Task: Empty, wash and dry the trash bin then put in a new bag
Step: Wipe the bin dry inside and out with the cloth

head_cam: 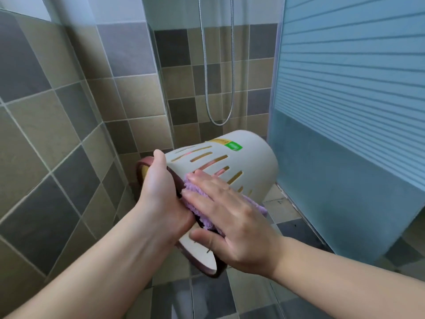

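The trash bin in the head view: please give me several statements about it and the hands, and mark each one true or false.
1. The trash bin stands upright on the floor. False: it is held in the air, tipped on its side.
2. The left hand grips the bin's dark red rim. True.
3. The right hand presses a purple cloth against the bin's outer wall. True.
4. The bin's wall is solid, without openings. False: it has rows of slots.
5. A new bag already lines the bin. False: no bag shows at the rim or through the slots.
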